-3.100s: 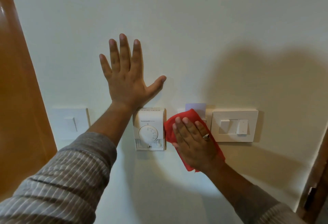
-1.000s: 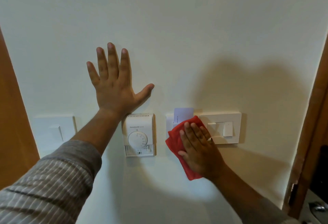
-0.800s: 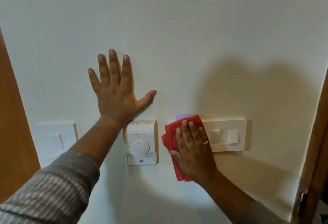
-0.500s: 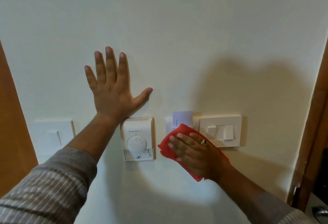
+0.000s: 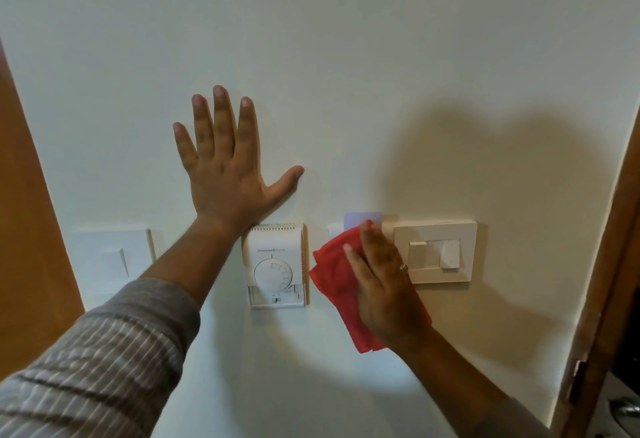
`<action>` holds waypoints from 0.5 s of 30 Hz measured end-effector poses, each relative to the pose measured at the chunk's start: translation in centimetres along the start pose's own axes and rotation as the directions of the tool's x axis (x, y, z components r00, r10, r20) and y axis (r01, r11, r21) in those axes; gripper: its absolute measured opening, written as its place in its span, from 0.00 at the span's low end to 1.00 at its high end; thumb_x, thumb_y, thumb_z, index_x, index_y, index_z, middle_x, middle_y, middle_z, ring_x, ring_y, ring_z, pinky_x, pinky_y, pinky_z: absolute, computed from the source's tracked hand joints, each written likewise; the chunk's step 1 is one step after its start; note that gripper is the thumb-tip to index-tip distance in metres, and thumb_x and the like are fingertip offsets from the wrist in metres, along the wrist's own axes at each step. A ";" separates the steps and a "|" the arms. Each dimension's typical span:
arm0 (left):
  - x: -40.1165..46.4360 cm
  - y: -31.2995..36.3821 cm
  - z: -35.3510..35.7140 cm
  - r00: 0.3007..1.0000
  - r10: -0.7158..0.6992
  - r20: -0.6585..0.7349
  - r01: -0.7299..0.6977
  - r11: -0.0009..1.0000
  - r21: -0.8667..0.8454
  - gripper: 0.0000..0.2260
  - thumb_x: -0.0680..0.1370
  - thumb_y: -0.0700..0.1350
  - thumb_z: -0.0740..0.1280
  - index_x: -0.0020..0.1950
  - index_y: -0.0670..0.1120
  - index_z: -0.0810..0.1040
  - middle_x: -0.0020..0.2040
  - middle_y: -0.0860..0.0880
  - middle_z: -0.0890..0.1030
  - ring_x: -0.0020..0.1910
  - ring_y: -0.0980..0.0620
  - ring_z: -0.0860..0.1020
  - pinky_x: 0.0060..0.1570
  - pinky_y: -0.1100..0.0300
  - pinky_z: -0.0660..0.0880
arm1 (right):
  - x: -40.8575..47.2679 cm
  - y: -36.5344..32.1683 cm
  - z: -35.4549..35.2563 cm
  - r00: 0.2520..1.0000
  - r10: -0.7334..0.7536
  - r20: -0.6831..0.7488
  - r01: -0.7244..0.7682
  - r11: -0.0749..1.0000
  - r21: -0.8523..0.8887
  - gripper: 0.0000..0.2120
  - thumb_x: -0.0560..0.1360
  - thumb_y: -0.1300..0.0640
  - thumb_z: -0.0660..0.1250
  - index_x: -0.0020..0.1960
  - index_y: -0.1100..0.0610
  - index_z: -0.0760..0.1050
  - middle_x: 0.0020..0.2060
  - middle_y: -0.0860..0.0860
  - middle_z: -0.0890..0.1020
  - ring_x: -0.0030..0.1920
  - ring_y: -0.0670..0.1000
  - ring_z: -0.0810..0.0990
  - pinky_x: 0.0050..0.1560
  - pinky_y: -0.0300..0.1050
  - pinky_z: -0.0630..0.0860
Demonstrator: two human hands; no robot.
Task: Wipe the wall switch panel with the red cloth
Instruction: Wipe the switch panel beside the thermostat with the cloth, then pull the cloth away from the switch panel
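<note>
My right hand lies flat on the red cloth and presses it against the wall over a small white panel holding a pale card. Most of that panel is hidden by cloth and hand. The cloth's right edge reaches the left side of the cream switch panel with two rocker switches. My left hand is spread flat on the bare wall above the white dial thermostat, fingers apart and holding nothing.
A white single switch plate is mounted at the left. An orange-brown wooden door or frame bounds the wall on the left, and a wooden door frame on the right, with a metal handle at the lower right corner.
My right hand has turned from slanting leftward to pointing up and slid the cloth up over the card panel. The left hand stays planted on the wall.
</note>
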State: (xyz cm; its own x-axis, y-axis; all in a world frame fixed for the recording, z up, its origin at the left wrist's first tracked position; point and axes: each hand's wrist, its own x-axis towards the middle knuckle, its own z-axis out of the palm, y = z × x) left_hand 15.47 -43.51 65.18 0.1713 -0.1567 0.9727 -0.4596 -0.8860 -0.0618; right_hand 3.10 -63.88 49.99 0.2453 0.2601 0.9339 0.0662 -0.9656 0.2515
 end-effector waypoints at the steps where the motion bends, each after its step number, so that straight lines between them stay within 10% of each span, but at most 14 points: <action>1: 0.0 0.0 0.0 1.000 -0.004 0.001 0.004 1.000 -0.001 0.49 0.75 0.76 0.54 0.84 0.44 0.51 0.83 0.36 0.52 0.82 0.32 0.51 0.76 0.30 0.47 | 0.1 -0.6 -0.2 0.989 0.128 -0.073 -0.127 0.992 0.018 0.17 0.79 0.62 0.66 0.67 0.65 0.75 0.72 0.65 0.67 0.72 0.65 0.65 0.69 0.63 0.68; 8: 0.3 0.0 -0.9 0.993 -0.011 0.120 0.017 0.999 -0.050 0.48 0.76 0.75 0.55 0.83 0.42 0.52 0.83 0.34 0.53 0.81 0.30 0.51 0.76 0.30 0.46 | 1.1 -2.8 -2.4 0.626 0.778 0.050 -0.776 0.615 0.144 0.25 0.73 0.45 0.73 0.64 0.58 0.76 0.55 0.56 0.80 0.55 0.60 0.77 0.53 0.55 0.75; 15: -13.9 1.6 -7.4 0.938 -0.248 0.242 0.343 0.765 -0.545 0.32 0.79 0.61 0.62 0.77 0.42 0.70 0.83 0.39 0.57 0.83 0.42 0.54 0.80 0.51 0.55 | 2.4 -5.0 -5.0 0.536 0.754 0.381 -0.819 0.354 0.451 0.10 0.78 0.43 0.66 0.51 0.45 0.68 0.44 0.41 0.78 0.43 0.41 0.79 0.40 0.40 0.72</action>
State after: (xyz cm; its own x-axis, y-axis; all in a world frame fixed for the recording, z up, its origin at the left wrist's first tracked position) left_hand 5.91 -39.48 53.19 0.4858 -0.0327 0.8735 -0.7677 -0.4937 0.4085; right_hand -1.50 -58.41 52.20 0.5497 -0.5884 0.5929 0.2591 -0.5546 -0.7907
